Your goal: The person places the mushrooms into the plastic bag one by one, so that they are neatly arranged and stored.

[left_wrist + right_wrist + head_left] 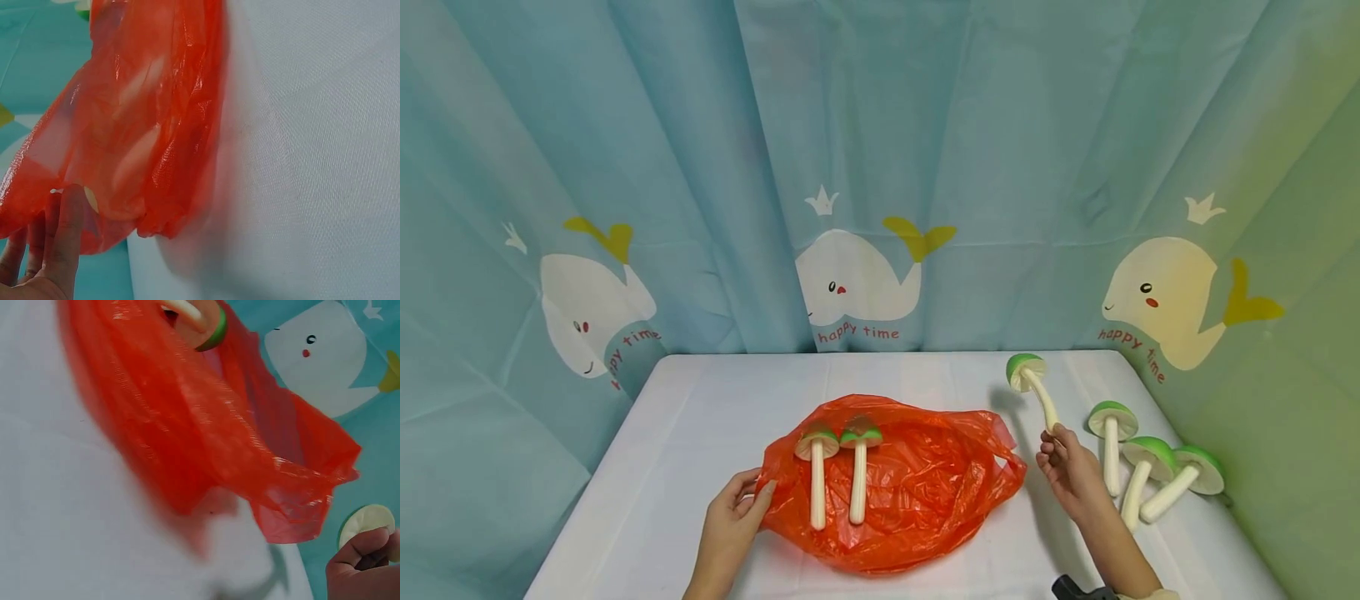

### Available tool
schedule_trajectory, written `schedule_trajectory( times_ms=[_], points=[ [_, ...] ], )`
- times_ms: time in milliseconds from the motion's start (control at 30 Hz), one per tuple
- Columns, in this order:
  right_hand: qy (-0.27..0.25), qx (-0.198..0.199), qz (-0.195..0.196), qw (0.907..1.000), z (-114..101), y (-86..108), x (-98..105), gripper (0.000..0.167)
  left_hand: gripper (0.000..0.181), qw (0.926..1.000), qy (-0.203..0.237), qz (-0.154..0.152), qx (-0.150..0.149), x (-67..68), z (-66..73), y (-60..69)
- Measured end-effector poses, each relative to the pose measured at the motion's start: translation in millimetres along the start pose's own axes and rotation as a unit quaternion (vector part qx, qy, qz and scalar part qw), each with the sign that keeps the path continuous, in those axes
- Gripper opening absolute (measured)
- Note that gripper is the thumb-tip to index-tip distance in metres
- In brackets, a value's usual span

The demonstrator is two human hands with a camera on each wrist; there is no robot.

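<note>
Pinching one mushroom (1039, 392) by the foot of its stem in the right grip (1071, 471), cap tilted up and away, above the table (700, 433) and just right of the red bag (917, 467). Best to keep that pinch low and light, leaving the cap free. With the left grip (733, 504), pinching the bag's left edge between thumb and fingers; wise to hold it firmly without stretching, to avoid a tear. At the bag's left half, two mushrooms (817, 483) side by side, caps partly behind the film; steer clear of both. Farther right, three more mushrooms (1150, 454), close together; better lifted singly.
</note>
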State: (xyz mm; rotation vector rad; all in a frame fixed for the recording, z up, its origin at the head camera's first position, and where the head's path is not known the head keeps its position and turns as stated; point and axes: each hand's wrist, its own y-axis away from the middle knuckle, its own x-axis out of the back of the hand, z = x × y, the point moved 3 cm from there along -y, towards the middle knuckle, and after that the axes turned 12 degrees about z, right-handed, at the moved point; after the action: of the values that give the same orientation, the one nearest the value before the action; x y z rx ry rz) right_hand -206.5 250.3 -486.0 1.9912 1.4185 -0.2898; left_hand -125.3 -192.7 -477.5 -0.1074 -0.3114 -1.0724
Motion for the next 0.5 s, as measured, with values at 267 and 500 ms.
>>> schedule_trajectory(
  times_ms=[267,500],
  points=[
    [-0.050,-0.013,-0.030,0.9982,-1.8,3.3,0.4,0.023,0.044,0.9999,-0.004,-0.002,0.011,-0.5,-0.7,0.4],
    [-0.046,0.004,-0.036,0.9983,-2.0,7.0,0.8,0.024,0.043,0.9999,-0.009,-0.001,0.012,-1.8,0.5,0.7]
  ],
)
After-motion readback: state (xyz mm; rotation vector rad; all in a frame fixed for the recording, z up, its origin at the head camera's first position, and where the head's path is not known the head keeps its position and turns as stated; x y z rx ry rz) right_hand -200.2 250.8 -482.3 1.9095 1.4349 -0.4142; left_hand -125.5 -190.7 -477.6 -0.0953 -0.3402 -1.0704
